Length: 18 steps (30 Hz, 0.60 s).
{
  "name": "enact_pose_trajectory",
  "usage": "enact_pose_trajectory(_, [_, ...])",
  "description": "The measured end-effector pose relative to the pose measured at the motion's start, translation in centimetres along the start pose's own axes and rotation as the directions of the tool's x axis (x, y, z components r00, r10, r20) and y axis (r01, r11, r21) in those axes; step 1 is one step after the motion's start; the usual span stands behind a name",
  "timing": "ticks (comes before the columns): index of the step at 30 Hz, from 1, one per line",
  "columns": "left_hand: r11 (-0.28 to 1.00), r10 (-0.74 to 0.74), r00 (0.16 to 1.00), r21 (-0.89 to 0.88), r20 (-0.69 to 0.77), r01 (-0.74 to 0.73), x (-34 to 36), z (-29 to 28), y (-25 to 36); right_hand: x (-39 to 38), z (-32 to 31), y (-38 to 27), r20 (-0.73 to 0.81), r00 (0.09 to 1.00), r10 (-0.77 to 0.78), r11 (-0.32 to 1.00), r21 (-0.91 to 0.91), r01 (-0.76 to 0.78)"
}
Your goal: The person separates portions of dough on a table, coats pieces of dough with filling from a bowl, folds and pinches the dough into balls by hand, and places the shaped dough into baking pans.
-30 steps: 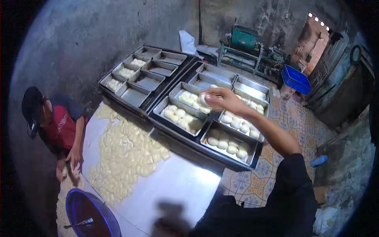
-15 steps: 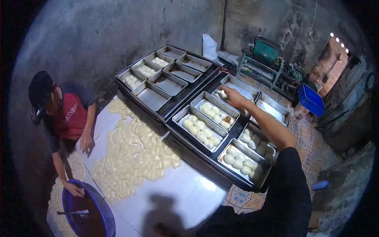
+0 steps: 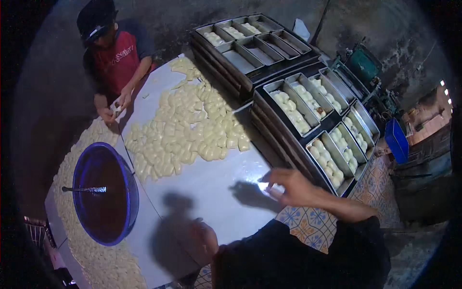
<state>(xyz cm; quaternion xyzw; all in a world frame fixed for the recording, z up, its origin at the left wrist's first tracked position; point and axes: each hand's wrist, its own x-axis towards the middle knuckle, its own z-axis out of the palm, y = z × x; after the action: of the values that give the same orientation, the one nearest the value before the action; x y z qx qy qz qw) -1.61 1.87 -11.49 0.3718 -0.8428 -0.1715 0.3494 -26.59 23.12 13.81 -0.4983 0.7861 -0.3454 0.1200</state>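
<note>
My right hand [image 3: 288,189] hovers over the pale tabletop [image 3: 245,166] near its right side, fingers loosely bent apart and empty. My left hand [image 3: 205,235] is low at the table's near edge, partly in shadow, fingers loosely apart with nothing visible in them. Beyond them lies a spread of flat pale dough pieces [image 3: 187,135]. To the right, a dark stack of racks holds metal pans [image 3: 304,123] with rows of white dough balls. At left stands a blue basin [image 3: 106,219] of brown contents, with a metal utensil [image 3: 84,189] across it.
A co-worker [image 3: 118,62] at upper left handles something small and pale at the table. A second group of pans [image 3: 240,58] stands at the back. A green machine [image 3: 363,65] and a blue crate [image 3: 397,139] are at the right, above the tiled floor [image 3: 310,226].
My right hand, earlier holding white dough over the pans, has come down to the table, empty. My left hand shows more at the lower edge. The view has swung, putting the basin higher.
</note>
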Motion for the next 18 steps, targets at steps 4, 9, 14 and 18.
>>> enact_pose_trajectory(4, [0.979,-0.037,0.995,-0.198,0.092,0.055,1.8,-0.6,3.2,-0.2,11.0,7.2,-0.023,0.866,0.499,0.8,0.397,-0.45])
enact_pose_trajectory(9, [0.95,-0.05,0.992,-0.302,0.115,0.083,2.2,-1.4,2.4,8.5,14.5,15.1,-0.457,0.706,0.54,0.834,0.182,-0.521])
enact_pose_trajectory(14, [0.763,-0.207,0.888,-0.5,0.411,0.41,3.0,-1.3,2.6,14.1,13.5,17.8,-0.572,0.533,0.623,0.745,0.226,-0.628])
enact_pose_trajectory(18, [0.679,0.081,0.904,-0.687,0.42,0.258,5.9,1.4,4.5,15.9,13.0,17.6,-0.383,0.344,0.857,0.496,0.435,-0.751])
